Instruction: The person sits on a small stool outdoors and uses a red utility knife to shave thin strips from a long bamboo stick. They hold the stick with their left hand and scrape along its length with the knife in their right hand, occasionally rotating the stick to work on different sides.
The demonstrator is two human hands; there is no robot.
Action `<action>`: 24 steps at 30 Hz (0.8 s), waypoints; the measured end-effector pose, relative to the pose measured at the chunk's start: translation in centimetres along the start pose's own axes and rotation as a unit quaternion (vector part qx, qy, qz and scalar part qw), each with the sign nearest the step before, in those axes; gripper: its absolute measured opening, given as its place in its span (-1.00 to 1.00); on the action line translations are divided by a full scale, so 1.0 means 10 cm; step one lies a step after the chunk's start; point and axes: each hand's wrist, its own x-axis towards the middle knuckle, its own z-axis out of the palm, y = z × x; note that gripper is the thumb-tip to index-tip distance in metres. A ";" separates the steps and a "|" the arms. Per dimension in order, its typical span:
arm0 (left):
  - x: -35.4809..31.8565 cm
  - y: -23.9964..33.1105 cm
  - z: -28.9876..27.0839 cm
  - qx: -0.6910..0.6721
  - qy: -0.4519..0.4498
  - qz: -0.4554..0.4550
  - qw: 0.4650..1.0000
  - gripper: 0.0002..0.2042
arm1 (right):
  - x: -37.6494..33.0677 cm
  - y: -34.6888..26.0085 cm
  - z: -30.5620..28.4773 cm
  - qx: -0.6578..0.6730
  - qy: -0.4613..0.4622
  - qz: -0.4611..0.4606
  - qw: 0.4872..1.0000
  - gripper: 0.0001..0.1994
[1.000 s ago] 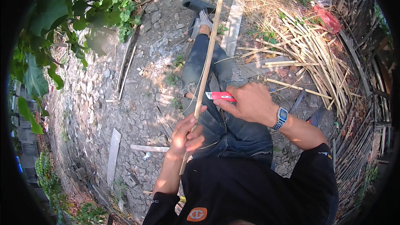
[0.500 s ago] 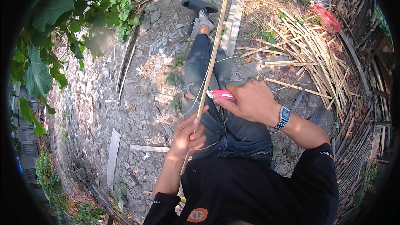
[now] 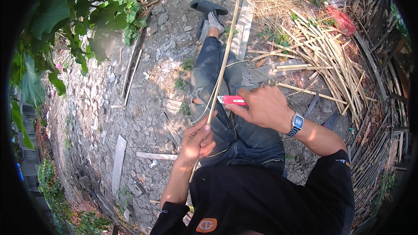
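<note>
A long, thin bamboo strip (image 3: 228,45) runs from close to my shirt out past my feet, lying lengthwise above my legs. My left hand (image 3: 197,140) is closed around its near part, thumb along the top. In my right hand (image 3: 269,108) is a red utility knife (image 3: 234,100), gripped with the short blade pointing left. The blade tip meets or nearly meets the strip just beyond my left fingers; exact contact is hard to tell. A thin pale sliver (image 3: 204,111) curves out beside the strip, left of the blade.
A heap of split bamboo strips (image 3: 326,61) lies at the right, with fine shavings (image 3: 274,6) beyond it. A flat board (image 3: 244,26) rests past my knees. A red plastic bag (image 3: 342,21) is at the far right. Leafy branches (image 3: 52,13) hang at the upper left.
The strip's near portion has tilted slightly, and its far end has shifted a little right. The knife has moved very slightly right and down. Both hands keep their grips.
</note>
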 end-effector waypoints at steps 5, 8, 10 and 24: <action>0.00 0.00 0.01 0.039 0.012 0.010 0.999 -0.57 | -0.01 0.01 0.03 -0.015 0.014 -0.004 1.000 -0.47; 0.01 -0.03 -0.02 0.062 0.003 0.025 0.998 -0.56 | 0.01 0.02 -0.03 0.093 -0.054 0.027 0.994 -0.47; 0.00 -0.03 -0.04 0.082 -0.003 0.036 0.996 -0.56 | 0.04 0.07 -0.05 0.152 -0.103 0.044 0.982 -0.47; 0.00 0.01 -0.03 0.038 0.007 -0.008 0.999 -0.56 | 0.04 0.15 0.21 0.212 -0.079 0.037 0.973 -0.45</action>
